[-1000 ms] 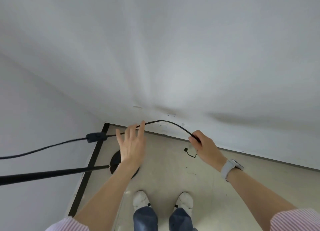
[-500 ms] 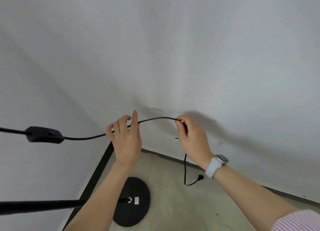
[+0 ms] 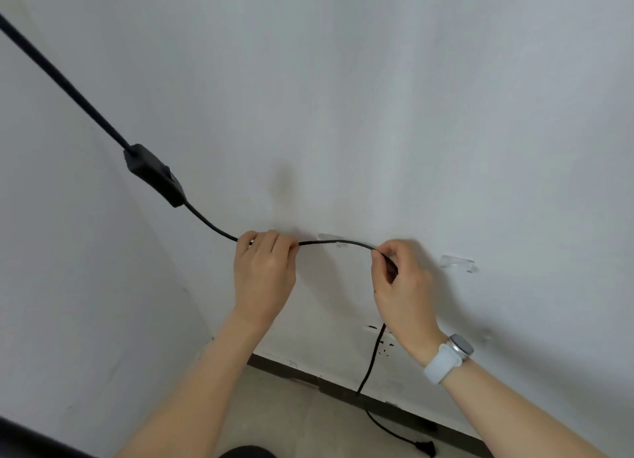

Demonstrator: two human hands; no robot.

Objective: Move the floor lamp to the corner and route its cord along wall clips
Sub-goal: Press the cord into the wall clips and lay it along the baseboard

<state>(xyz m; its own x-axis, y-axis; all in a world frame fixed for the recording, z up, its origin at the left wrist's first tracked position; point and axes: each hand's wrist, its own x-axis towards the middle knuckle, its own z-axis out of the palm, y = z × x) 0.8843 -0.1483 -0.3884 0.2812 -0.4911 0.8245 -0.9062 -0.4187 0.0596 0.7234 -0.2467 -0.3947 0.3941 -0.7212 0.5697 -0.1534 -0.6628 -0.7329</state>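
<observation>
A black lamp cord [image 3: 334,242] stretches between my two hands against the white wall. My left hand [image 3: 264,272] pinches it on the left, my right hand [image 3: 399,279] pinches it on the right. The span between them lies across a clear wall clip [image 3: 331,238]. A second clear clip [image 3: 458,262] sits further right, with no cord in it. The cord's inline switch [image 3: 154,174] hangs up left. Below my right hand the cord drops to the floor and ends in a plug [image 3: 425,448]. The lamp's black base [image 3: 247,452] shows at the bottom edge.
Two white walls meet in a corner [image 3: 192,296] at the left. A dark baseboard [image 3: 343,390] runs along the beige floor. Black marks dot the wall [image 3: 384,346] near my right wrist. The dark lamp pole [image 3: 27,437] crosses the bottom left corner.
The view has tilted up towards the wall. Both hands have lifted the cord higher and now hold it against the first clip. The switch has swung up and right.
</observation>
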